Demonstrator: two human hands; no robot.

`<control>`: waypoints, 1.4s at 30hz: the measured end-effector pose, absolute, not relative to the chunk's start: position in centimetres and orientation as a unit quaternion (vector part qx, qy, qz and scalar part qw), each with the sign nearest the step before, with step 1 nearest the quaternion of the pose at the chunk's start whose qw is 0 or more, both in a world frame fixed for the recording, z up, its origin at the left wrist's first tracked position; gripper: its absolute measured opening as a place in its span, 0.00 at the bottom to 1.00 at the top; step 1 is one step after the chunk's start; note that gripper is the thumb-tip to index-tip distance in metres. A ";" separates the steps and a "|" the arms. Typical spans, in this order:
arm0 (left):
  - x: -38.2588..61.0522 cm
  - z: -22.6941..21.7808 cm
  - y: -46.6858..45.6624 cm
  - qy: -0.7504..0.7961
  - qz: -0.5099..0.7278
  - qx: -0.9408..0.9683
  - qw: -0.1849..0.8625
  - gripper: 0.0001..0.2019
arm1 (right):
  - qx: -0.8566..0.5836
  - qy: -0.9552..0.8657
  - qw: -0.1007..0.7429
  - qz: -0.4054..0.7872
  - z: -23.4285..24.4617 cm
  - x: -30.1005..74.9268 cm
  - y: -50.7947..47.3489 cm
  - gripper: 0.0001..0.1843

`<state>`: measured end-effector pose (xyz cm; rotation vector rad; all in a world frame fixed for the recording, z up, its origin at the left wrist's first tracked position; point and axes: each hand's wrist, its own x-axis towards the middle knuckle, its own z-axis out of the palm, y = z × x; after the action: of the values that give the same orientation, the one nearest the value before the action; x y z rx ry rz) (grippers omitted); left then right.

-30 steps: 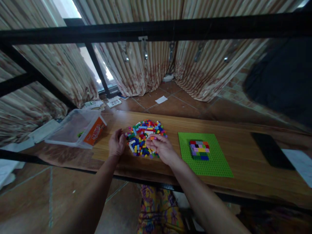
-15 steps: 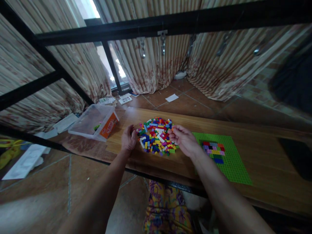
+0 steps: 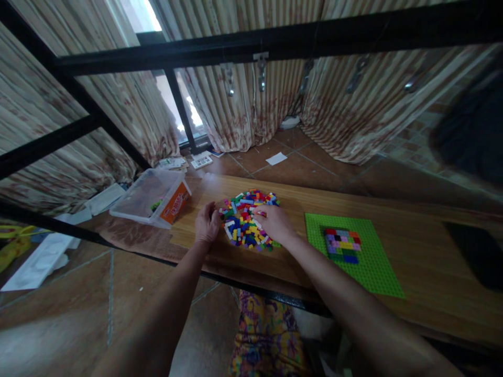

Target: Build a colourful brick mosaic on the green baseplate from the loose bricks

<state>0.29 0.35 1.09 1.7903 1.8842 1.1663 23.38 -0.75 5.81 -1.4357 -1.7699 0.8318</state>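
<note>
Loose toy building bricks (image 3: 247,236) of many colours lie in a wide pile on the wooden table. My left hand (image 3: 207,222) rests at the pile's left edge, its fingers loosely curved and apart, with no brick visible in it. My right hand (image 3: 272,222) reaches over the right half of the pile. Its thumb and fingertips come together among the bricks, and whatever is between them is too small to make out. To the right lies a green baseplate (image 3: 379,262), bearing a flat block of joined bricks (image 3: 342,245) in several colours.
A clear plastic box (image 3: 137,201) with an orange label stands at the table's left end, a few green pieces inside. A dark flat object (image 3: 473,254) lies at the far right of the table (image 3: 291,267). A black metal bar (image 3: 236,51) crosses above.
My right hand has moved left, from the pile's right edge to over its middle. My left hand stays in place. The view has shifted slightly.
</note>
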 end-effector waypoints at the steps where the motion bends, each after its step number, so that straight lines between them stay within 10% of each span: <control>1: 0.3 1.0 0.4 0.654 0.406 0.621 0.146 0.22 | -0.543 -0.691 0.353 0.321 6.1 23.3 -0.6 0.08; 15: 0.3 1.4 0.4 0.661 0.391 0.624 0.147 0.22 | -0.580 -0.592 0.433 0.353 6.3 30.0 -1.8 0.11; 32: 0.8 2.2 0.2 0.668 0.385 0.617 0.155 0.23 | -0.639 -0.694 0.268 0.194 2.8 29.8 -5.8 0.08; 42: 0.5 1.9 0.5 0.683 0.371 0.611 0.150 0.24 | -0.625 -0.652 0.380 0.199 3.7 31.1 -8.7 0.09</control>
<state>0.47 0.46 1.90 1.7551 1.9621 1.0664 31.12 -8.65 3.75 -1.5971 -1.6648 0.5075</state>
